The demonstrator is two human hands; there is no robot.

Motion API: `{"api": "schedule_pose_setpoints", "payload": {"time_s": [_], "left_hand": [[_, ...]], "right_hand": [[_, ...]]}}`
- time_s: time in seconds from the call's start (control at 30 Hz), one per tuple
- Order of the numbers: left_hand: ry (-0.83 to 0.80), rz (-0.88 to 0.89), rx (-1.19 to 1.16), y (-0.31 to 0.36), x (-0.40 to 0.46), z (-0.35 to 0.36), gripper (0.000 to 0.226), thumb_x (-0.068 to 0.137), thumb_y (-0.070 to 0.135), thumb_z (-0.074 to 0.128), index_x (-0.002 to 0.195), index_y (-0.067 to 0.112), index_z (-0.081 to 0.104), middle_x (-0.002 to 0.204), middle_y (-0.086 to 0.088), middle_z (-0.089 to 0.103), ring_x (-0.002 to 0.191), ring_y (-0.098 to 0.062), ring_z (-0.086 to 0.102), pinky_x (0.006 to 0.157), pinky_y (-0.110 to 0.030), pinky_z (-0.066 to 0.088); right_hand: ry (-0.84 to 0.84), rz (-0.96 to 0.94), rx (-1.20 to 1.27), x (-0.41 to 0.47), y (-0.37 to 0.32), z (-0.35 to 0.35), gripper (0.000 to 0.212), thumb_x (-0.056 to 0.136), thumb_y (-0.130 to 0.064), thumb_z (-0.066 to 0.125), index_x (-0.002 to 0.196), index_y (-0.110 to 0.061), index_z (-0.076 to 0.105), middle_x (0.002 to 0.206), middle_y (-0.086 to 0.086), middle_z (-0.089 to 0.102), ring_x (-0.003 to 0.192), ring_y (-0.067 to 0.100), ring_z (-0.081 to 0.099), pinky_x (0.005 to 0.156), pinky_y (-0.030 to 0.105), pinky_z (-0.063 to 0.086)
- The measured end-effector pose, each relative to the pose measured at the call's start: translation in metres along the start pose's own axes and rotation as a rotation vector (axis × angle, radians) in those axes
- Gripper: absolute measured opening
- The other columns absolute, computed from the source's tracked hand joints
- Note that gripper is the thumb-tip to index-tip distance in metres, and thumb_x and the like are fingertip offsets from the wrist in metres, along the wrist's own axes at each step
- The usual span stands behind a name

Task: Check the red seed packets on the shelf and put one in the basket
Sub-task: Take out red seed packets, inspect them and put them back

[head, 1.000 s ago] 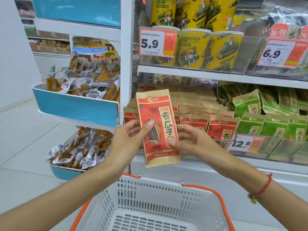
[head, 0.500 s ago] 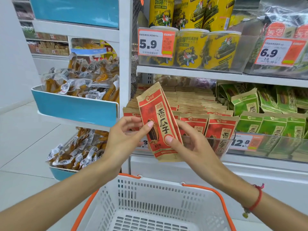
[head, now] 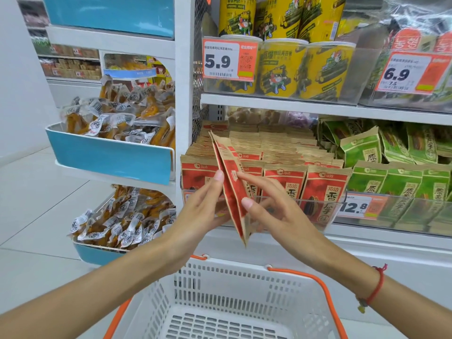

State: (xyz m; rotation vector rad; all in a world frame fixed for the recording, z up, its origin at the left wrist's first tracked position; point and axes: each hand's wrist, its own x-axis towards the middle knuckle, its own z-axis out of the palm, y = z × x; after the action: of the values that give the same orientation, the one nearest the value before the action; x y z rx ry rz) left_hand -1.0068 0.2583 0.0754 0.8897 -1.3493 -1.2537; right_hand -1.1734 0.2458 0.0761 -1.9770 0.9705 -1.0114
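Fingers of both hands pinch one red seed packet (head: 230, 182), turned nearly edge-on and tilted, held in front of the shelf (head: 318, 107) above the white basket (head: 220, 277). Left hand (head: 195, 216): fingertips on the packet's left face. Right hand (head: 274, 211): thumb and forefinger on its right face. Further red seed packets (head: 322, 187) standing in rows on the shelf behind; green packets (head: 362, 150) just beside them.

I'm looking at a shop, probably a small grocery: white shelves (head: 318, 107) packed with snack packets (head: 322, 189) and yellow tubs (head: 281, 67). Orange price tags (head: 230, 60) hang in front, and a white shopping basket (head: 234, 287) sits below.
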Motion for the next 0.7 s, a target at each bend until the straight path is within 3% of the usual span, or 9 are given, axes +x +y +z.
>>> {"api": "schedule_pose_setpoints", "payload": {"time_s": [0.13,0.23,0.33,0.43,0.7], "left_hand": [[-0.035,-0.025,-0.046,-0.002,0.006,-0.004,0.035,0.095,0.05,0.031,0.12,0.043,0.055,0.117,0.012,0.069,0.113,-0.006,0.063,0.094,-0.031,0.05],[-0.099,-0.125,-0.199,-0.001,0.012,-0.01,0.044,0.097,0.05,0.03,0.133,0.035,0.051,0.125,0.005,0.066,0.116,-0.013,0.062,0.09,-0.034,0.055],[-0.196,-0.235,-0.365,0.002,0.013,-0.017,0.048,0.101,0.05,0.024,0.136,0.03,0.049,0.133,-0.003,0.061,0.122,-0.021,0.058,0.095,-0.041,0.052],[-0.26,-0.252,-0.511,0.002,0.012,-0.025,0.05,0.103,0.043,0.023,0.143,0.022,0.043,0.141,-0.011,0.052,0.131,-0.03,0.049,0.11,-0.053,0.035],[-0.204,-0.213,-0.513,0.005,0.01,-0.029,0.048,0.102,0.038,0.027,0.138,0.017,0.051,0.136,-0.015,0.056,0.126,-0.032,0.054,0.107,-0.054,0.036]], "right_hand": [[0.204,0.08,0.045,0.006,-0.001,-0.005,0.054,0.082,-0.03,0.071,0.13,-0.039,0.047,0.119,-0.011,0.054,0.076,0.018,0.068,0.075,0.039,0.059],[0.334,0.104,0.13,0.007,-0.004,-0.005,0.04,0.072,-0.027,0.078,0.106,-0.024,0.058,0.097,-0.004,0.065,0.063,0.015,0.062,0.069,0.041,0.058],[0.304,0.058,0.141,0.005,-0.006,-0.008,0.033,0.071,-0.026,0.076,0.1,-0.02,0.063,0.09,0.001,0.067,0.063,0.013,0.065,0.068,0.04,0.059],[0.283,0.002,0.109,0.002,-0.004,-0.01,0.027,0.077,-0.018,0.074,0.104,-0.018,0.07,0.09,0.001,0.071,0.071,0.015,0.071,0.069,0.039,0.06],[0.252,-0.062,0.113,-0.003,-0.004,-0.007,0.031,0.074,-0.024,0.072,0.105,-0.02,0.073,0.092,-0.002,0.073,0.072,0.015,0.072,0.07,0.03,0.06]]}}
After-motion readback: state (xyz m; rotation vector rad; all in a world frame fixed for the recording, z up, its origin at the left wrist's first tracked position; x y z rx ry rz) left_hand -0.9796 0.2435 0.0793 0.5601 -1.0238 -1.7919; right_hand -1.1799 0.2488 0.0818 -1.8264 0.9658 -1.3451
